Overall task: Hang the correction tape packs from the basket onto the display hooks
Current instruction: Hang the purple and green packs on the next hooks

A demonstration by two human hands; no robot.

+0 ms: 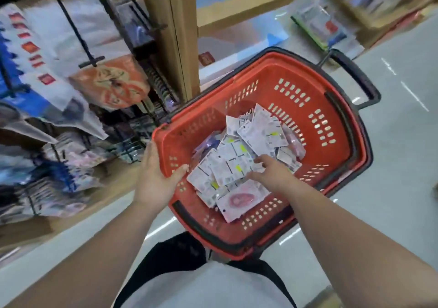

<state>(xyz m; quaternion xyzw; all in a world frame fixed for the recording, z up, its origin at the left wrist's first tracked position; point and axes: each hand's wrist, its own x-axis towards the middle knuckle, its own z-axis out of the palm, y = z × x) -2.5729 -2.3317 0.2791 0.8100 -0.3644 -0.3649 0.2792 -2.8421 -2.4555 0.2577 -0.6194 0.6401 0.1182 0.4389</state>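
Note:
A red plastic basket [315, 87] with black handles sits in front of me, tilted. Inside lies a heap of several white correction tape packs [239, 156], some with yellow marks, and one pack showing a pink oval [239, 201] near the front. My left hand [156, 177] grips the basket's left rim, thumb inside the wall. My right hand [267, 170] reaches into the heap, its fingers curled on the packs there. Black display hooks [78, 35] stick out from the rack at the left, with packaged goods hanging on them.
A wooden upright post [175, 35] stands between the hook rack and the basket. Shelves with more packaged stationery [324, 25] line the back right. Pale glossy floor [398, 141] lies to the right of the basket.

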